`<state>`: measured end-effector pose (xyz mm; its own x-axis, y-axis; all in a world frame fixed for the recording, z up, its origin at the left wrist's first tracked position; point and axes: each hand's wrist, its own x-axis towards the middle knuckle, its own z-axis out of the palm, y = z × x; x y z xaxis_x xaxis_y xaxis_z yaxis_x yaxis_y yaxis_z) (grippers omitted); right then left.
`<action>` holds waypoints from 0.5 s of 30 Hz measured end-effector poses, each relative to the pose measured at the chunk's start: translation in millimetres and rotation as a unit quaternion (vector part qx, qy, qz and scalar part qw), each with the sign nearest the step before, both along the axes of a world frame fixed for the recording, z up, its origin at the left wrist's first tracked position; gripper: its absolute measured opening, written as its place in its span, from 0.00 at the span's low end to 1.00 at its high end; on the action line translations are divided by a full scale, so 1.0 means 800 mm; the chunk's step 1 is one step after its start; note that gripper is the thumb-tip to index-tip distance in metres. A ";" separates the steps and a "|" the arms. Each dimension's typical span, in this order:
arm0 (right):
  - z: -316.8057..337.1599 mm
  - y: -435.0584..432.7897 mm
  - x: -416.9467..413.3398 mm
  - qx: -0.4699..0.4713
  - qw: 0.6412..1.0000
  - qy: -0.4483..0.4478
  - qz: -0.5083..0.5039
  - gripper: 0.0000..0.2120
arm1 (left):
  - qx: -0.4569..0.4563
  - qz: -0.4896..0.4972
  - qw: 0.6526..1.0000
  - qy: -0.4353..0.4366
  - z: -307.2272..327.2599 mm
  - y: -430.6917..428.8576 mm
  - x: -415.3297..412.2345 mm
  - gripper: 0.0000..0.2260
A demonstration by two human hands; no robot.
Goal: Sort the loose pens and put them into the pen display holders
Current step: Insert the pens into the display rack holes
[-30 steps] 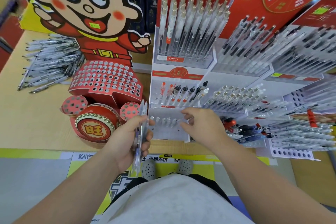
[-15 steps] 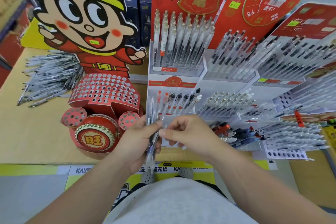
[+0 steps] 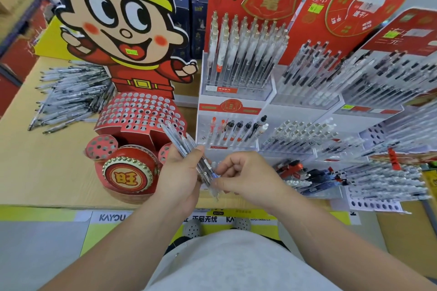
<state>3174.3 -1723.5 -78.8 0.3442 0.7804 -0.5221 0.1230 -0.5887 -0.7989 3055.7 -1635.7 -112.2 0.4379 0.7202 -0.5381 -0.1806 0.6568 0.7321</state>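
My left hand (image 3: 182, 177) grips a small bundle of clear pens (image 3: 186, 149) that slants up to the left. My right hand (image 3: 248, 177) has its fingers curled and pinches the lower end of one pen in that bundle, near a blue grip. Both hands hover in front of the white tiered pen holder (image 3: 227, 149), whose lower row carries a few red and black pens. A big pile of loose pens (image 3: 68, 94) lies at the far left on the wooden table (image 3: 35, 172).
A red cartoon-figure holder (image 3: 139, 113) full of empty holes stands left of my hands. More filled pen displays (image 3: 331, 82) crowd the right side, with loose pens (image 3: 305, 172) heaped in a low tray. The table's front edge (image 3: 94, 207) runs just below my wrists.
The camera has tilted up slightly. My right hand left the white holder's front row and came to the bundle in my left hand, which now tilts leftward.
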 end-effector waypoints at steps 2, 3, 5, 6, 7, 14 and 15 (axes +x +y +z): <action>-0.001 -0.002 0.002 -0.001 1.000 -0.014 0.009 0.06 | 0.010 -0.011 1.000 0.010 -0.001 -0.001 -0.002 0.02; -0.001 -0.003 0.002 -0.002 1.000 -0.021 0.010 0.06 | 0.015 -0.014 1.000 0.019 -0.002 -0.001 -0.003 0.02; -0.001 -0.005 0.006 0.001 1.000 -0.020 0.000 0.05 | 0.015 -0.018 0.999 0.021 -0.003 0.001 -0.007 0.02; -0.001 -0.007 0.009 0.003 1.000 -0.010 -0.010 0.05 | 0.009 -0.019 1.000 0.017 -0.003 0.002 -0.009 0.02; 0.000 -0.008 0.012 0.007 1.000 0.005 -0.022 0.05 | 0.002 -0.018 1.000 0.014 -0.003 0.004 -0.011 0.03; 0.002 -0.021 0.037 0.017 0.996 0.065 -0.064 0.08 | -0.016 -0.004 1.000 0.004 0.000 0.014 -0.016 0.07; 0.002 -0.022 0.039 0.025 0.994 0.078 -0.077 0.07 | -0.012 -0.004 1.000 0.005 0.000 0.014 -0.015 0.07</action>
